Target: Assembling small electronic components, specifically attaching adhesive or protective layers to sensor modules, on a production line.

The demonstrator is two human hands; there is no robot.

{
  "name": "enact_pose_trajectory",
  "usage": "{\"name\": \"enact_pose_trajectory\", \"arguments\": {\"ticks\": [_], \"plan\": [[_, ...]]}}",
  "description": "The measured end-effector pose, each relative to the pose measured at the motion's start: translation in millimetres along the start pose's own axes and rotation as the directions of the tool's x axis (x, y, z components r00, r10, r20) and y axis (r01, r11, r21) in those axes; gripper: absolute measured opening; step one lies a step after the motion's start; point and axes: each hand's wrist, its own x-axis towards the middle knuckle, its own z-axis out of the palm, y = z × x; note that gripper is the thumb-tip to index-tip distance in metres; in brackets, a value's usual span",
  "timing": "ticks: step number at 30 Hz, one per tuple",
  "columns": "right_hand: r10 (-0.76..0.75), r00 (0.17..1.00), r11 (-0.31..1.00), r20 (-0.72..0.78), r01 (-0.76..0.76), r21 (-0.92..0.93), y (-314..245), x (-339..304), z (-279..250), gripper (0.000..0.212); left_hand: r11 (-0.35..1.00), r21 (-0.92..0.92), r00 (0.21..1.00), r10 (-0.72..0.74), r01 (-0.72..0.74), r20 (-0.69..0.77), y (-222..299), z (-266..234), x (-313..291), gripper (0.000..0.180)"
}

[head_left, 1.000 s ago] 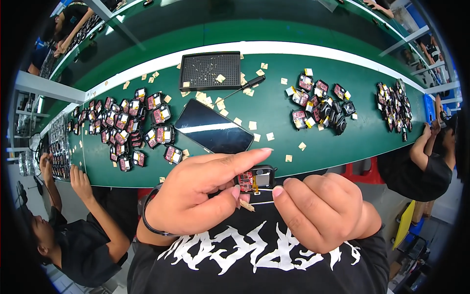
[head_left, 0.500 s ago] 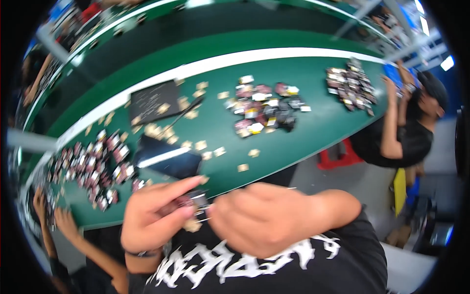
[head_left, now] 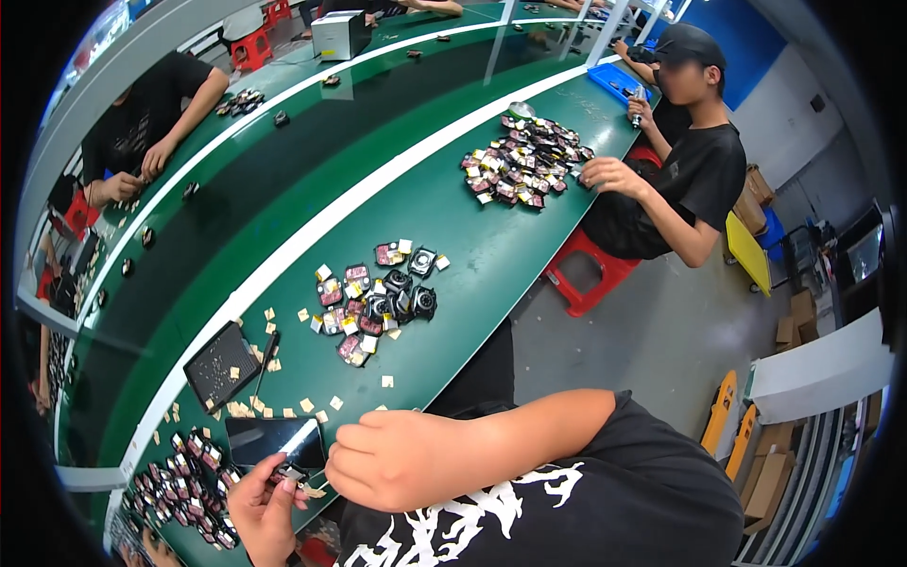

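Observation:
My left hand (head_left: 263, 515) pinches a small dark electronic module (head_left: 295, 472) between thumb and fingers; a cream tab sticks out of it. Against the module's right side is my right hand (head_left: 378, 461), its fingers curled together; whatever they grip is hidden behind the knuckles. A glossy black panel (head_left: 269, 438) lies on the green table just beyond my hands. Past it are scattered cream squares (head_left: 335, 403), a thin black stick (head_left: 267, 363) and a shallow black tray (head_left: 219, 365) with small bits in it. Similar modules (head_left: 181, 487) with pinkish boards are heaped at the left.
A looser group of modules (head_left: 356, 281) lies mid-table, and a bigger heap (head_left: 524, 161) farther right before a co-worker (head_left: 699, 142) on a red stool (head_left: 578, 274). A white rail (head_left: 312, 220) divides the table from a dark belt (head_left: 283, 180). Another person (head_left: 151, 113) sits across.
The view has swung toward the right, so my hands and the table things appear farther left. The module remains in my left hand, with my right hand close against it.

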Motion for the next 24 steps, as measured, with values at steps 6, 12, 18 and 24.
{"name": "enact_pose_trajectory", "arguments": {"ticks": [6,12,18,24], "plan": [[0.094,0.996,0.969,0.007,-0.093,0.23,6.5,-4.5,9.5,0.029,0.998,-0.054,0.991,-0.04,0.034,-0.124,5.5,6.0,0.1,0.047],[0.129,0.986,0.983,-0.107,-0.112,0.145,8.2,-1.8,-5.7,0.034,0.946,-0.324,0.987,0.062,-0.012,0.146,34.8,8.2,2.8,0.052],[0.032,0.993,0.993,-0.115,-0.019,0.117,10.0,7.7,-1.0,0.027,0.957,-0.285,0.988,0.091,-0.051,0.127,41.5,13.2,-5.4,0.054],[-0.049,0.995,0.998,-0.082,0.052,0.03,2.4,19.1,-5.8,0.025,0.975,-0.072,0.968,0.22,-0.212,0.122,45.3,9.2,-12.1,0.053]]}}
